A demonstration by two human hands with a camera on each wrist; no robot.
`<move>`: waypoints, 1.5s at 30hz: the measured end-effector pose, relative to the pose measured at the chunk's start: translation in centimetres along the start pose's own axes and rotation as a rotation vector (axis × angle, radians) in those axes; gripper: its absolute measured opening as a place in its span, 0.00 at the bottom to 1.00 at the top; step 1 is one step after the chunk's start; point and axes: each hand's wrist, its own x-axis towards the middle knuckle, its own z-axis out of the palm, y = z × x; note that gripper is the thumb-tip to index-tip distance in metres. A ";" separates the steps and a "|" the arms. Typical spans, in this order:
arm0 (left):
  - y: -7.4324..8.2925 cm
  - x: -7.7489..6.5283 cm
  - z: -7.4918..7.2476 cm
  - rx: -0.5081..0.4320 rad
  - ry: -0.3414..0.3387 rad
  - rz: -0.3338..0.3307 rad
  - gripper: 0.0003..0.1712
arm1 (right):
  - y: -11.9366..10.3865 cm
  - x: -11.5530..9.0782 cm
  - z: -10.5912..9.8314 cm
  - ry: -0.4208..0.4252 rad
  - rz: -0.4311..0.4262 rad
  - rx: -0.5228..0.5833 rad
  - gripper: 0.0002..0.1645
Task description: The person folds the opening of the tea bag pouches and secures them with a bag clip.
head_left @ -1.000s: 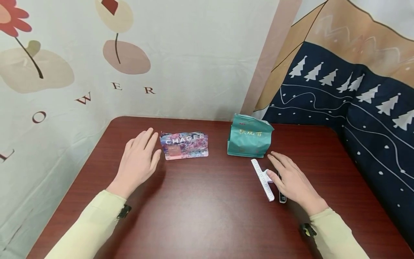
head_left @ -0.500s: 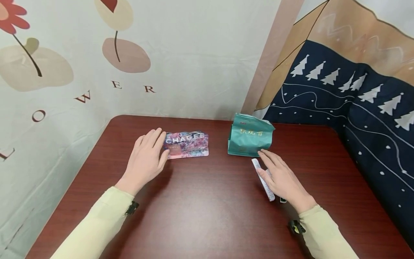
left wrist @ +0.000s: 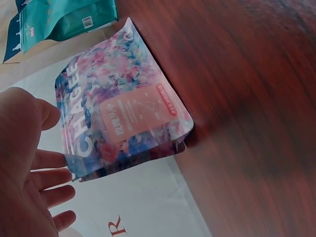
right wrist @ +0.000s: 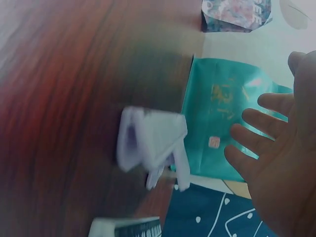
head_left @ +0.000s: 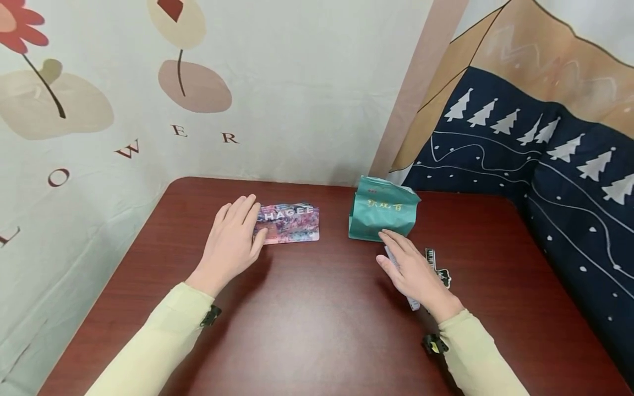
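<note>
A floral pouch lettered CHAGEE stands at the back left of the table. My left hand hovers over its left end with fingers extended, and whether they touch it I cannot tell. A teal bag with gold characters stands to the pouch's right. In front of the bag my right hand is held with spread fingers and nothing in its grasp. Partly hidden beneath this hand lies a white clip, blurred in the right wrist view. A black clip with white stripes lies just right of the hand.
Everything rests on a dark red wooden table. Behind it hangs a pale cloth with flower prints and letters. A navy cloth with white trees borders the right side.
My left hand has moved right, now covering the pouch's left end in the head view. My right hand has moved left across the white clip, uncovering the black clip. Bag and pouch have stayed put.
</note>
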 end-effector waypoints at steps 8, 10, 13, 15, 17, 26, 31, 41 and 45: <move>0.6 0.6 0.5 -0.014 0.000 0.011 0.29 | -1.0 1.1 1.2 0.006 -0.034 0.037 0.34; 0.8 0.7 0.6 -0.018 -0.007 0.008 0.29 | -1.4 1.3 1.5 0.001 -0.038 0.049 0.35; 1.0 0.9 0.8 -0.021 -0.023 0.006 0.29 | -1.8 1.6 2.0 -0.003 -0.038 0.058 0.35; 1.1 1.0 0.9 -0.021 -0.035 0.003 0.29 | -2.1 1.8 2.3 0.000 -0.039 0.064 0.35; 1.3 1.2 1.0 -0.020 -0.043 0.001 0.30 | -2.4 2.1 2.5 0.007 -0.045 0.074 0.35; 2.1 1.9 1.3 -0.020 -0.053 -0.003 0.29 | -3.5 3.6 3.6 0.010 -0.068 0.113 0.33; 2.7 2.3 1.6 -0.028 -0.059 -0.003 0.29 | -4.0 4.3 4.0 -0.010 -0.067 0.134 0.34; 3.3 3.3 2.0 -0.048 -0.082 0.004 0.30 | -5.0 6.0 4.2 -0.029 -0.065 0.164 0.34; 3.2 3.6 2.2 -0.046 -0.091 0.006 0.29 | -5.4 6.9 4.3 -0.044 -0.063 0.166 0.34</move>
